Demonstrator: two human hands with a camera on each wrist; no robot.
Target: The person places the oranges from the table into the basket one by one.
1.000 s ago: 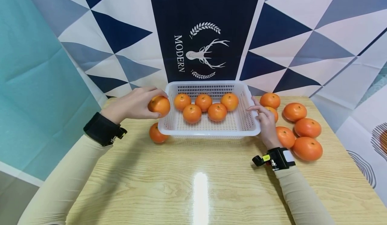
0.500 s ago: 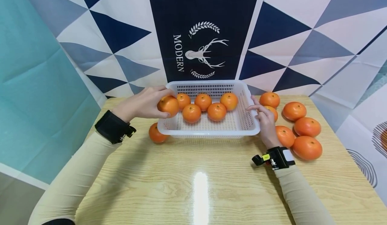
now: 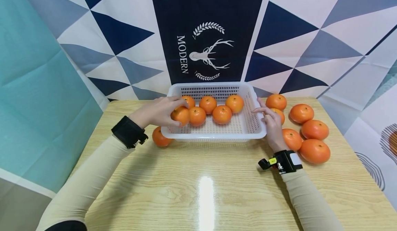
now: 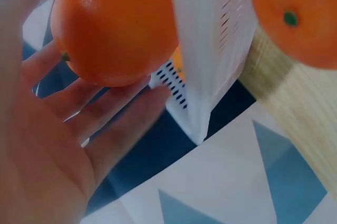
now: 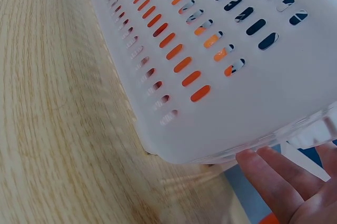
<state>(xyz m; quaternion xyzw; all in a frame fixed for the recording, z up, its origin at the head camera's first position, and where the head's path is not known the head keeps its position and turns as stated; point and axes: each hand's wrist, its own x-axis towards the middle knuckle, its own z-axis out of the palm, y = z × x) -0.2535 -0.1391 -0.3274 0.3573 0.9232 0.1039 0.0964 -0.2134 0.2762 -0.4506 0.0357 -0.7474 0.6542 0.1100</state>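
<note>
My left hand (image 3: 162, 111) holds an orange (image 3: 180, 116) inside the left end of a white slotted plastic basket (image 3: 214, 136). In the left wrist view the fingers (image 4: 124, 129) spread beneath this orange, beside the basket's rim. Several oranges (image 3: 222, 114) sit in two rows in the basket, and the held one is close to their left side. My right hand (image 3: 274, 129) grips the basket's right rim, with fingertips (image 5: 246, 156) against the rim's edge in the right wrist view. One more orange (image 3: 160, 137) lies on the table outside the basket's front left corner.
Several larger orange fruits (image 3: 315, 130) lie on the wooden table (image 3: 161, 189) to the right of my right hand. A patterned cloth (image 3: 130, 24) hangs directly behind the basket. A teal sheet (image 3: 34, 86) hangs at the left.
My left hand has carried the orange right and down, from beside the left rim into the basket. My right hand has stayed on the rim, and the basket has not visibly moved.
</note>
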